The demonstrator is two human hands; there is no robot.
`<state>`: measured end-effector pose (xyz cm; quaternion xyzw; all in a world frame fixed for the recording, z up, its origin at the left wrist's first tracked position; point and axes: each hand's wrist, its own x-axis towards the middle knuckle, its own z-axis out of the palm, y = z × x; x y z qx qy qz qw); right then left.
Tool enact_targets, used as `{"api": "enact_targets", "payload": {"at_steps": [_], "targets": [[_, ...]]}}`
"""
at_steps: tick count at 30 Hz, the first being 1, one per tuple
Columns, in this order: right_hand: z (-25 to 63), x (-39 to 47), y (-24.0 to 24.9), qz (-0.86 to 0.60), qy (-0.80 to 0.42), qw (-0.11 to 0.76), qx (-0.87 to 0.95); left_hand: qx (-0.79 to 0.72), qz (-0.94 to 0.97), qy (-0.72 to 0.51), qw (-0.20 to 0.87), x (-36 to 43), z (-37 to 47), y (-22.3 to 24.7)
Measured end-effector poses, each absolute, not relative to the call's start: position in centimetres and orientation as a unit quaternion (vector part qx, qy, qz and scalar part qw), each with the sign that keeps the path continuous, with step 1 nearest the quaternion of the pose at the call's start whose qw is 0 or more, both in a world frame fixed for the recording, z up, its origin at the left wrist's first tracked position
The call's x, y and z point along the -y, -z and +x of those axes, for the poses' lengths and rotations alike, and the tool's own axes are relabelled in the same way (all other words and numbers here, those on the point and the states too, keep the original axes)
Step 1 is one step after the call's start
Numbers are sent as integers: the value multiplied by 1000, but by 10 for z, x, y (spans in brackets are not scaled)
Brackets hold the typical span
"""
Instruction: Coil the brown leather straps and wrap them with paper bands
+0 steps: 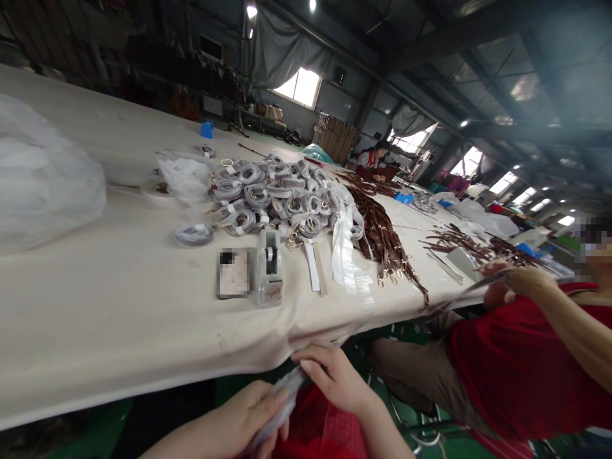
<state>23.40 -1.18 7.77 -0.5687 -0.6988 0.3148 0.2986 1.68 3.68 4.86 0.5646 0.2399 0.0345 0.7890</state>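
Below the table's front edge, my left hand (258, 411) is closed around a strap wrapped in greyish, translucent plastic (287, 398). Its other end is gripped by my right hand (329, 376), with thumb and fingers pressed together on it. The strap slants up to the right between both hands, over my lap. On the table ahead stand a tape dispenser (270, 274) and, beside it, a dark-edged flat item (234, 274) whose face is blurred out. A white paper strip (312, 268) lies to the right of the dispenser.
A pile of coiled, wrapped straps (272, 191) covers the middle of the white table (143, 319). Brown straps with metal clasps (382, 236) lie to its right. A large plastic bag (43, 178) sits at left. A co-worker in red (521, 363) sits close on my right, handling a strap.
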Motion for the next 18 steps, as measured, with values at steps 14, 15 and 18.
{"api": "enact_targets", "payload": {"at_steps": [14,15,18], "targets": [[150,32,-60,-541,-472,390,576,-162,121,-152,968,-40,14,-26],[149,31,-61,-540,-478,396,568,-150,115,-147,971,-39,14,-26],[151,31,-68,-522,-504,404,557,-124,117,-122,978,-39,10,-23]]}}
